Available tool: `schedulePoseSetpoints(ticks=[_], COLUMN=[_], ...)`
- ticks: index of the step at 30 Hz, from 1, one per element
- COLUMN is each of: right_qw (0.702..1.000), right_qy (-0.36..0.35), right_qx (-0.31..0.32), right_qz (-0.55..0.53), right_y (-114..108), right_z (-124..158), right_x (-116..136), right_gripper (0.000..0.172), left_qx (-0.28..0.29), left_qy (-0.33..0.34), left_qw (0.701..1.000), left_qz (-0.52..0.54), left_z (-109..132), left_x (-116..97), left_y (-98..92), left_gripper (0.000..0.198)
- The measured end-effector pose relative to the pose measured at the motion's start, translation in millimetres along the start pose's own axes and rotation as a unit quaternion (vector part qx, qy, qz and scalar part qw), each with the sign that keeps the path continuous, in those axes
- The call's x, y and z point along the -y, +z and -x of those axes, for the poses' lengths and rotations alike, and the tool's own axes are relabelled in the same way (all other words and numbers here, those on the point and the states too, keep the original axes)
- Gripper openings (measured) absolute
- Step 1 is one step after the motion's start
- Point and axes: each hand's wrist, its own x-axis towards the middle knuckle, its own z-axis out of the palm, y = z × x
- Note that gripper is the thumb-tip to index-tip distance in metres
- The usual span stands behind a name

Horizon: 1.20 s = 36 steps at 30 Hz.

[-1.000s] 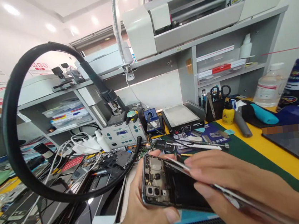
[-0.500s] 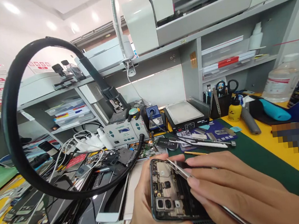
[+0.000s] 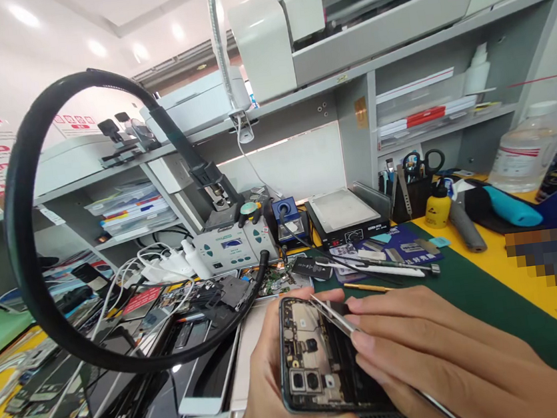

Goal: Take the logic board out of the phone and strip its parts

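My left hand [image 3: 267,398] grips an opened smartphone [image 3: 316,366] from below and from its left edge; the back cover is off, so the circuit board and camera modules show. My right hand [image 3: 436,359] pinches metal tweezers [image 3: 336,316], their tips resting on the upper part of the phone's inside. Both hands hover above the green work mat [image 3: 475,300] near the bench's front edge.
A black ring lamp [image 3: 22,251] arches over a pile of phone screens [image 3: 103,390] at left. Behind stand a soldering station [image 3: 232,244], a heating plate [image 3: 344,218], a tool cup with scissors [image 3: 414,187], a yellow bottle [image 3: 436,208], a clear bottle [image 3: 524,154] and grey shelves [image 3: 392,55].
The phone turned from lying across to a more upright hold and came lower in view over the second. The tweezers' tips shifted slightly on the phone's upper part.
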Motion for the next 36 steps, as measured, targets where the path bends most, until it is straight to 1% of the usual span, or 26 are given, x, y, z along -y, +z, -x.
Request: schedulePoseSetpoints(ticks=[2,5,10,13,15,17,19,21,22,23,24,25,26,28,30,31,34,36], right_qw=[1.000,1.000,0.997,0.996,0.997,0.996,0.997,0.996,0.993,0.987,0.976,0.962,0.947,0.924,0.912,0.912,0.917,0.915], right_qy=[-0.013,-0.010,0.055,0.060,0.055,0.051,0.035,0.044,0.071,0.120,0.176,0.231,0.275,0.325,0.343,0.339,0.300,0.283], right_qx=[-0.007,-0.024,-0.060,-0.059,-0.056,-0.067,-0.070,-0.078,-0.093,-0.109,-0.126,-0.141,-0.154,-0.169,-0.161,-0.141,-0.070,-0.049], right_qz=[0.011,0.016,-0.001,0.006,0.015,0.024,0.019,0.004,-0.005,-0.015,-0.026,-0.041,-0.058,-0.106,-0.157,-0.183,-0.252,-0.285], right_y=[2,5,8,8,8,8,6,3,1,-1,-4,-6,-9,-12,-15,-16,-17,-18], right_z=[0,2,8,6,5,4,3,2,1,0,-1,-3,-4,-8,-11,-13,-19,-22], right_x=[0,1,9,9,7,3,1,2,3,4,5,5,5,2,-3,-5,-8,-6], right_gripper=[0.053,0.049,0.048,0.041,0.034,0.030,0.033,0.035,0.031,0.024,0.016,0.011,0.012,0.020,0.023,0.023,0.018,0.017], left_qx=[-0.001,0.001,0.024,0.036,0.034,0.018,0.004,0.006,0.013,0.011,0.021,0.012,0.003,0.002,0.028,0.041,0.059,0.061], left_qy=[-0.005,-0.016,-0.034,-0.039,-0.032,-0.012,0.010,0.022,0.031,0.040,0.063,0.081,0.087,0.074,0.039,0.023,-0.005,-0.013], left_qw=[1.000,1.000,0.999,0.999,0.999,1.000,0.999,0.996,0.993,0.989,0.985,0.981,0.979,0.979,0.979,0.978,0.972,0.969], left_qz=[-0.003,-0.010,-0.013,-0.008,-0.002,0.011,0.039,0.084,0.109,0.139,0.159,0.176,0.186,0.192,0.197,0.204,0.228,0.238], left_z=[0,0,1,2,3,5,8,12,13,13,13,12,11,9,8,8,7,6], left_x=[-2,-6,-17,-20,-17,-10,1,13,19,24,27,28,27,20,9,4,-5,-6], left_y=[1.1,2.0,-2.6,-4.0,-3.0,-2.7,-5.7,-12.8,-17.4,-22.0,-26.3,-29.8,-32.1,-33.6,-32.4,-31.5,-30.5,-30.9], left_gripper=[0.123,0.121,0.112,0.112,0.114,0.115,0.111,0.102,0.098,0.094,0.093,0.092,0.087,0.070,0.057,0.056,0.063,0.066])
